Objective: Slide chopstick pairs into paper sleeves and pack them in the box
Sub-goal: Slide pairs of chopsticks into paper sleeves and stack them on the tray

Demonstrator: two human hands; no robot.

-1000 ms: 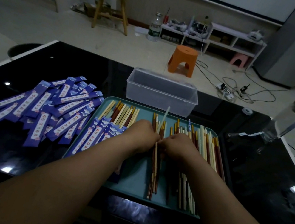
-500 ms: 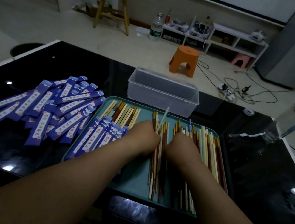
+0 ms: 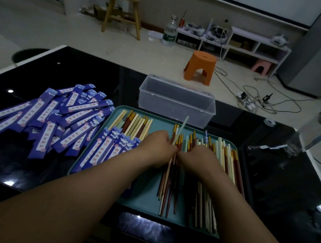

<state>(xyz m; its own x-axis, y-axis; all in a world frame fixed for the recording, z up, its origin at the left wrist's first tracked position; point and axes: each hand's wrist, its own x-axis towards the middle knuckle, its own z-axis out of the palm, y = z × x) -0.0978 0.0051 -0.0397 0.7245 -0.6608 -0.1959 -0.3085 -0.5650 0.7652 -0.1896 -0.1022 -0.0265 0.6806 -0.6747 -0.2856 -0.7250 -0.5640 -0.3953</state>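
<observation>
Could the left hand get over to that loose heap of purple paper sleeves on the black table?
Probably yes. The left hand is busy among the loose chopsticks on the teal plastic tray, but the purple paper sleeves lie open on the black glass table on its own side, with nothing tall between.

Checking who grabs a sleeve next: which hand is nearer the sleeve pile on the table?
Left. The left hand sits right of the sleeve pile; the right hand lies farther right, beyond it.

Open counter point(image 3: 283, 186) lies at 3 o'clock of the tray point(image 3: 140, 203); sleeves point(image 3: 47, 123) crowd 9 o'clock, the box point(image 3: 176, 105) blocks 12 o'clock.
</observation>
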